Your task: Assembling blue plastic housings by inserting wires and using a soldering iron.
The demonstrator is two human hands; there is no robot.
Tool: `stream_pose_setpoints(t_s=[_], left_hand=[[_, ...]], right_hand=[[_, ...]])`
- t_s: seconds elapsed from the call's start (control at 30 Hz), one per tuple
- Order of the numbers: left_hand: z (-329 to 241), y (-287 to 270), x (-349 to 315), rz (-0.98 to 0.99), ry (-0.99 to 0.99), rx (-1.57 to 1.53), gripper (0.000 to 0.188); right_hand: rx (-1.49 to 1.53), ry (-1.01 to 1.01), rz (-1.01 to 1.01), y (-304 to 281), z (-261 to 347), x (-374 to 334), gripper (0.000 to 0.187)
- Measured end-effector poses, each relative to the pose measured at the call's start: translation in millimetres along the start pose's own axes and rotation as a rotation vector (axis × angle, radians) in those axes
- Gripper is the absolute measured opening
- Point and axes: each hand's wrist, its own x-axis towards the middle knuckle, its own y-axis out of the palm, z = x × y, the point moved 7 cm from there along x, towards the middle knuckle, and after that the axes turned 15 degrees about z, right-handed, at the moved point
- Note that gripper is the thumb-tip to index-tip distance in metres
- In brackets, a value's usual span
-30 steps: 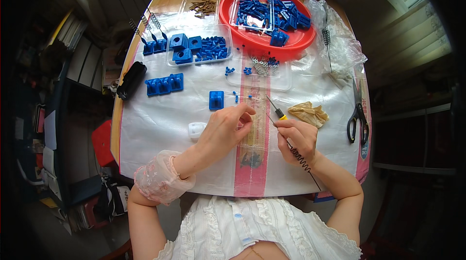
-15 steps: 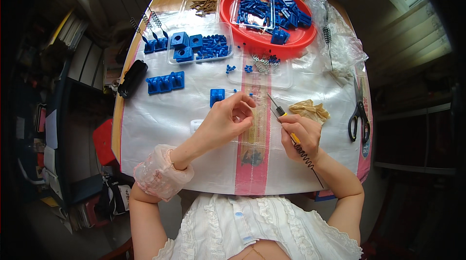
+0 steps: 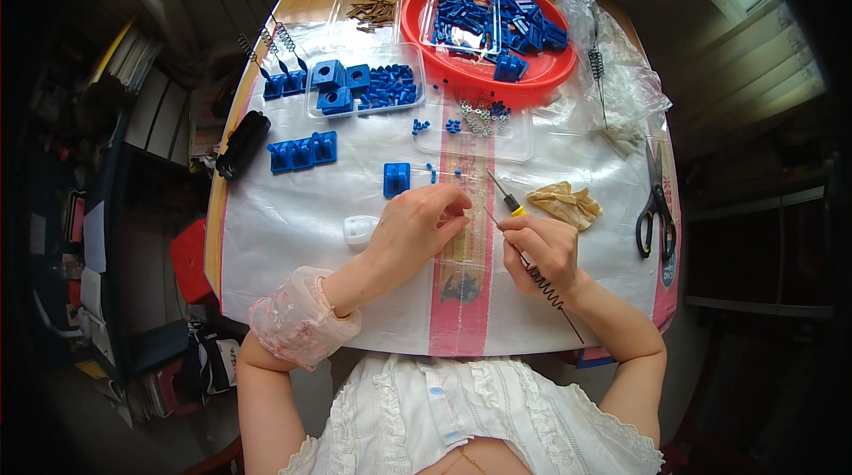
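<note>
— Two hands meet over the white sheet (image 3: 293, 218). What does each one have?

— Her right hand (image 3: 543, 249) is closed around a thin metal rod with a coiled spring (image 3: 543, 284) on it; the spring trails back from the grip along her wrist, and the rod's tip pokes forward toward the other hand. The left hand (image 3: 417, 227) has its fingertips pressed together at that tip, pinching something too small to make out.

— Anything else in the right hand?

— A small screwdriver with a yellow collar (image 3: 504, 196) sticks out just ahead of the right-hand grip; I can't tell whether the fingers hold it or it lies on the sheet.

— And around the grip?

— Just ahead of the left fingers sits a blue plastic block (image 3: 396, 179). A white cap (image 3: 359, 228) lies just outboard of the left hand. A crumpled tan glove (image 3: 566, 204) is beside the right hand, scissors (image 3: 655, 204) farther out. Well ahead, a red tray (image 3: 426, 45) holds blue parts.
</note>
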Motion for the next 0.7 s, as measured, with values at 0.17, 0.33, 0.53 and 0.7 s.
stream_pose_setpoints(t_s=[0.17,0.33,0.53,0.7], left_hand=[[-13,-1,-2,-0.085,0.108,0.245,0.013],[-16,1,-3,-0.116,0.133,0.307,0.009],[-19,2,-2,-0.107,0.14,0.362,0.007],[-14,5,-3,-0.12,0.154,0.389,0.007]], right_hand=[[-0.009,0.011,0.015,4,-2,-1,0.015],[-0.031,0.0,0.003,6,0,0,0.014],[-0.015,-0.006,0.007,6,-1,0,0.014],[-0.024,-0.013,0.038,8,1,-1,0.015]])
